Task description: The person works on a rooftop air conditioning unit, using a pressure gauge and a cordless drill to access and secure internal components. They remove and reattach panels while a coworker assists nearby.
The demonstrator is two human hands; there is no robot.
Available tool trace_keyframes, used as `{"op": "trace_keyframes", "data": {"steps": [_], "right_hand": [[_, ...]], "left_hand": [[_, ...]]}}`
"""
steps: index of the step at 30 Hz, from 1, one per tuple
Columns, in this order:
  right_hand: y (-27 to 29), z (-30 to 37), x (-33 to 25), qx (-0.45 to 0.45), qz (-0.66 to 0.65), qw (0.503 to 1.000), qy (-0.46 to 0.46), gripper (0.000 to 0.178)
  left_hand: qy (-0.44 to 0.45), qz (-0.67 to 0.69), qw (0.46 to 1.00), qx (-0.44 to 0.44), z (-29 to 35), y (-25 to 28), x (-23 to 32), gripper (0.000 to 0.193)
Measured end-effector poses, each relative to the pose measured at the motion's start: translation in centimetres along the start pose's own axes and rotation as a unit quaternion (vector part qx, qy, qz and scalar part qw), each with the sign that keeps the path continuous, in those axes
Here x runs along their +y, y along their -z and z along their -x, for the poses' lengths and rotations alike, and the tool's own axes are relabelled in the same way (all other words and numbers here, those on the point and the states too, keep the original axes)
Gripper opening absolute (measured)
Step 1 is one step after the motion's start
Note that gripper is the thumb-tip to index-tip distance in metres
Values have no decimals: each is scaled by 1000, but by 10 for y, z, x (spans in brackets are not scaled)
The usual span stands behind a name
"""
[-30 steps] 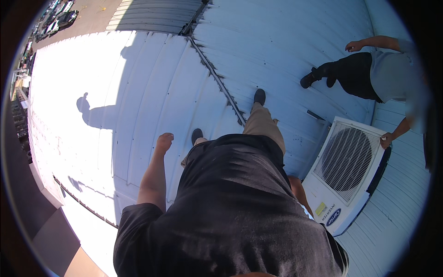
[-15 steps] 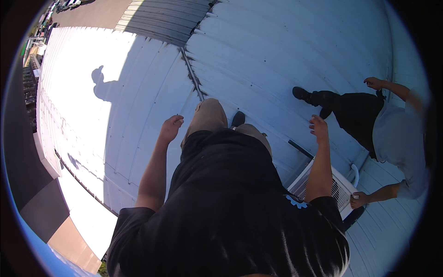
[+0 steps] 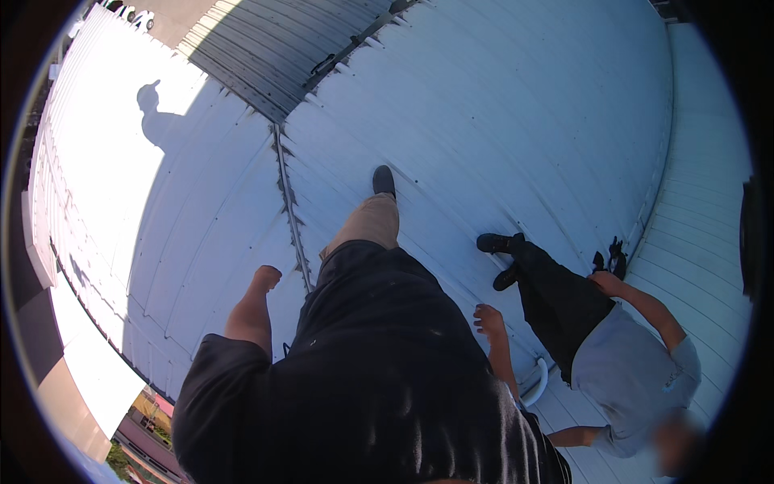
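Note:
My left hand (image 3: 267,277) hangs low beside my dark shirt, above the white metal roof (image 3: 218,210). Its fingers look curled in, with nothing visible in them. On the other side, my right hand (image 3: 488,321) is held out with its fingers slightly apart and touches nothing. My one visible shoe (image 3: 384,181) is dark and stands on the roof ahead. Nearest to my right hand are the dark trousers (image 3: 556,302) of another person and a white curved pipe (image 3: 536,382).
The other person, in a grey shirt (image 3: 625,363), stands close on my right. A raised seam (image 3: 288,194) runs along the roof to a lower grey corrugated section (image 3: 274,56). Dark objects (image 3: 617,258) lie by the white ribbed wall (image 3: 693,234).
I have stepped forward along the roof, and both my hands have dropped lower. The other person is nearer. The white outdoor air-conditioner unit on my right has gone out of sight.

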State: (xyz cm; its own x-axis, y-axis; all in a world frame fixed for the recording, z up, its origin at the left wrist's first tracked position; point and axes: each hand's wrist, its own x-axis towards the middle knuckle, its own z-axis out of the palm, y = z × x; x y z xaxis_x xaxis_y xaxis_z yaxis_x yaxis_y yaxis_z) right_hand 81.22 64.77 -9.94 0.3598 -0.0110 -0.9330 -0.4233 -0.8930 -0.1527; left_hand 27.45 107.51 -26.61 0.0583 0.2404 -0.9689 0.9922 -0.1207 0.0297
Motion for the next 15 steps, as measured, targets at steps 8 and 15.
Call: {"op": "trace_keyframes", "data": {"steps": [8, 15], "right_hand": [[87, -10, -108, 53, -15, 998, -36, 38], [122, -56, -279, 5, 53, 997, 57, 42]], "left_hand": [[-279, 228, 915, 180, 30, 211, 303, 33], [-381, 361, 808, 269, 63, 355, 375, 24]]}}
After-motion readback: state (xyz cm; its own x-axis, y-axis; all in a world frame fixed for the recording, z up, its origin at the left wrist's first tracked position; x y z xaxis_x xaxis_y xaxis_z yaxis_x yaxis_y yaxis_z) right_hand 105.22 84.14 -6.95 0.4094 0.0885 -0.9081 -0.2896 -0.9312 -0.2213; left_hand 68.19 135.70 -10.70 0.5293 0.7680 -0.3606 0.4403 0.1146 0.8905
